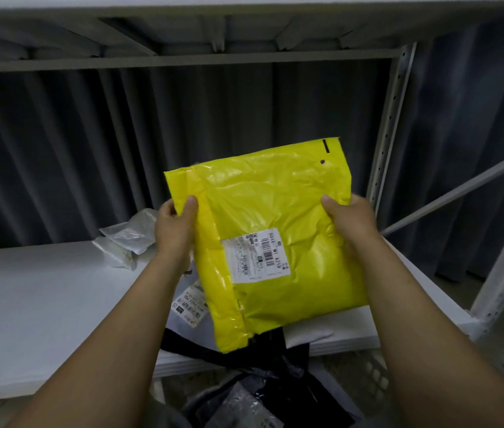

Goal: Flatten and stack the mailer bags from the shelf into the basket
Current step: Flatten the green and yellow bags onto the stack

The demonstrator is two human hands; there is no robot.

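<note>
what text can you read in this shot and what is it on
"501F M1 A210": sideways on the white label of the yellow bag; last character unsure.
Its small print: too small to read.
The second label, just below the bag's left edge: too blurred to read.

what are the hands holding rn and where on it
Both hands hold the yellow mailer bag by its opposite side edges: the left hand pinches the left edge, thumb on the front, and the right hand grips the right edge.
</note>
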